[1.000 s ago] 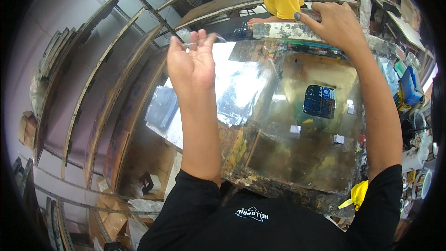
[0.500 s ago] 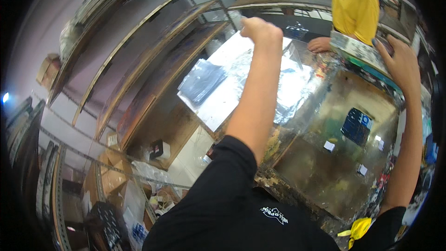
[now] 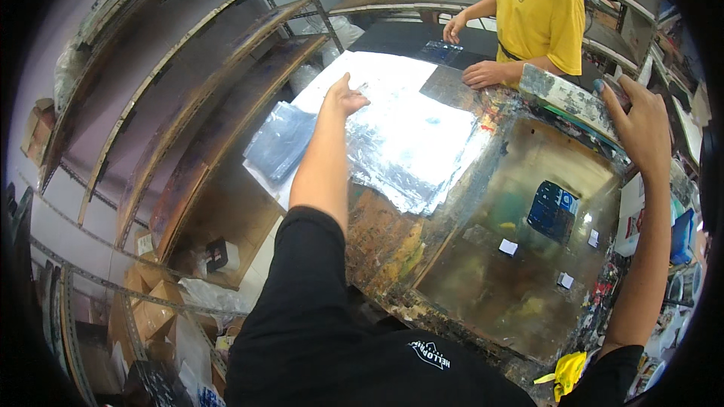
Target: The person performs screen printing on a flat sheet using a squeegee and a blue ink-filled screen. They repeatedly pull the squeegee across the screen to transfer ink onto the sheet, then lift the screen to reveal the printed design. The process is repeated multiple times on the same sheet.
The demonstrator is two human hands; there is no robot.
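My left hand [image 3: 347,98] hovers over white paper [image 3: 388,68], its thumb raised and fingers stretched out, with nothing plainly held. Nearer me, shiny clear plastic sheets [image 3: 411,147] reflect a strong glare. A stack of bluish plastic sheets [image 3: 279,139] lies left of that hand. My right hand [image 3: 642,117] grips the right end of a paint-stained wooden bar [image 3: 566,98] with a green lower edge; some fingers are hidden behind it. Below the bar lies a framed translucent printing screen [image 3: 483,286] with a dark blue printed patch [image 3: 553,211] and small white paper pieces [image 3: 508,246].
Across the table stands a person in a yellow shirt [image 3: 539,11], one hand resting near the bar. Wooden shelves [image 3: 219,136] line the left wall, with cardboard boxes [image 3: 151,309] below. A yellow cloth [image 3: 569,375] lies by my right arm; containers [image 3: 682,237] crowd the right side.
My left hand has moved left across the white paper, toward the bluish stack. The clear sheets lie flatter. My right hand stays on the bar; the whole view has shifted a little.
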